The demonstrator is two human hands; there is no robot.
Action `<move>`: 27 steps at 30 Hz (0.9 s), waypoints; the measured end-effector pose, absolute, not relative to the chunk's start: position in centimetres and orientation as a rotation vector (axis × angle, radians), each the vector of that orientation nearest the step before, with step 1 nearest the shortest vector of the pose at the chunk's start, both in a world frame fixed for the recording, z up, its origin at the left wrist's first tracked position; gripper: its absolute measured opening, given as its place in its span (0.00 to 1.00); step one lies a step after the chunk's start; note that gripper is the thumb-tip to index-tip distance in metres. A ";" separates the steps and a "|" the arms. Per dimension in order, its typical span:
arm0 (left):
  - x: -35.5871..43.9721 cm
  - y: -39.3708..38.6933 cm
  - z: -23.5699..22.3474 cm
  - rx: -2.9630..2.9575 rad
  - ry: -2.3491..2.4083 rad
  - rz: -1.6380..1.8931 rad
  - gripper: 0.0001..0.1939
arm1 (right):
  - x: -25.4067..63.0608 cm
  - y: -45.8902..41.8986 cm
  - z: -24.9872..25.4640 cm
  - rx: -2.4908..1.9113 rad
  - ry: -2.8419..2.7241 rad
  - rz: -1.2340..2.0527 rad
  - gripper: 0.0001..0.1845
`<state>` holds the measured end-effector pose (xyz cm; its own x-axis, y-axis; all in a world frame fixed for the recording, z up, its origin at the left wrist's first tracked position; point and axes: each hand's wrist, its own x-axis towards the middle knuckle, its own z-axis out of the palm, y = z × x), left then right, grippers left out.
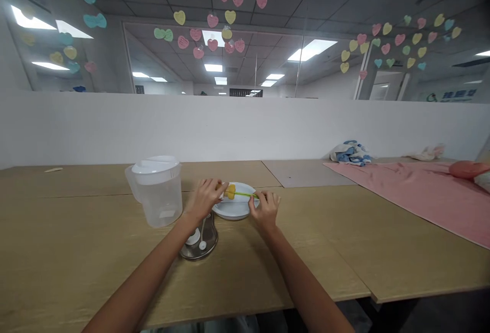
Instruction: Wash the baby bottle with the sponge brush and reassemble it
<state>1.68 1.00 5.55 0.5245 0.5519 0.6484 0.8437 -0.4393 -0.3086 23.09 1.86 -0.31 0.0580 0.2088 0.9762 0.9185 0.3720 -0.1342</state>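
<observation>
Both hands are up over the white plate [245, 190], working at a thin green rod [245, 195]. My left hand [205, 199] has its fingers [220, 186] closed near the yellow piece [230, 191] on the rod; can't tell if that piece is threaded on or just pinched there. My right hand [265, 209] has its fingers [257, 198] pinched on the other end. For clean handling: keep the rod level, grip light, and work above the plate. Clear plastic pitcher [158, 195] with white lid [155, 164] stands just left of the plate; steel dish [212, 241] sits under my left wrist on the tabletop [76, 251].
</observation>
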 end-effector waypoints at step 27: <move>7.9 -5.6 1.7 -2.498 -1.302 -1.761 0.21 | 26.1 5.2 -3.5 -1.977 -1.522 0.055 0.12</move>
<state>7.86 -5.64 1.74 0.1378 0.6798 0.7203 0.4897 -0.6789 0.5470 26.11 5.16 -3.46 0.3300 0.8823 0.3357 0.8556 -0.1293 -0.5012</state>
